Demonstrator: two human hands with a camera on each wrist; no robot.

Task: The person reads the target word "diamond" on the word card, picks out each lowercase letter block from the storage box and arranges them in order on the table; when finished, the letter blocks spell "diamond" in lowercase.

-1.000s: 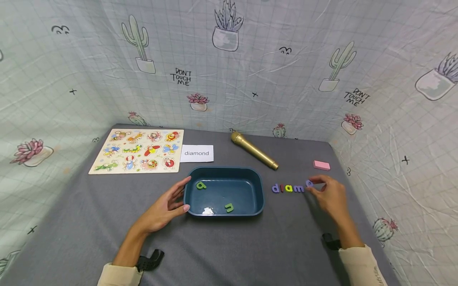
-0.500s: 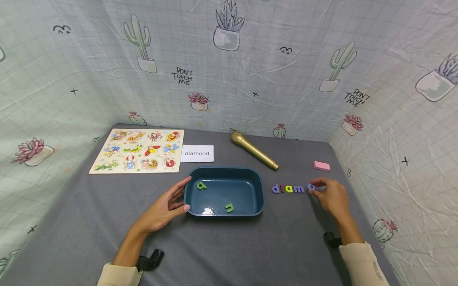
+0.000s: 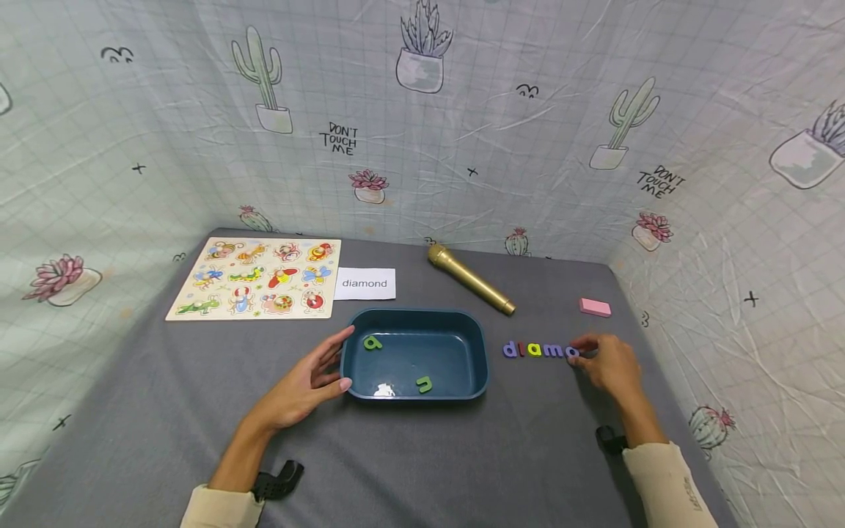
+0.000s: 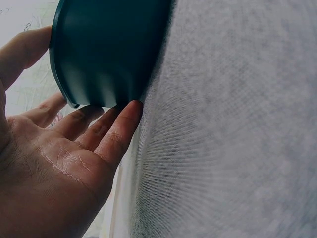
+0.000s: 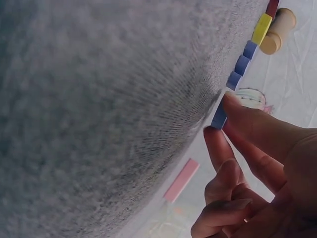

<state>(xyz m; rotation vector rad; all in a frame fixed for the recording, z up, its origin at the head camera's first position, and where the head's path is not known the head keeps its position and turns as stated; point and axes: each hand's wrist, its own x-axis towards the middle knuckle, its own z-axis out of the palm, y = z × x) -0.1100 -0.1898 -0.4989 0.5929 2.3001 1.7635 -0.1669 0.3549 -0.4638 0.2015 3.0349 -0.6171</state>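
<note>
Left grip against teal tray

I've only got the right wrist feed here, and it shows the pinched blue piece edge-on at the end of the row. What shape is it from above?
Observer: From the head view it's a bluish-purple letter o.
Operator: Good. And over on the other side, out of my picture?
Observer: The left hand has its thumb and fingers against the left end of a dark blue tray.
Operator: Anything in there?
Observer: Two pieces: one green letter near its far left corner and another green letter near its front edge.
</note>
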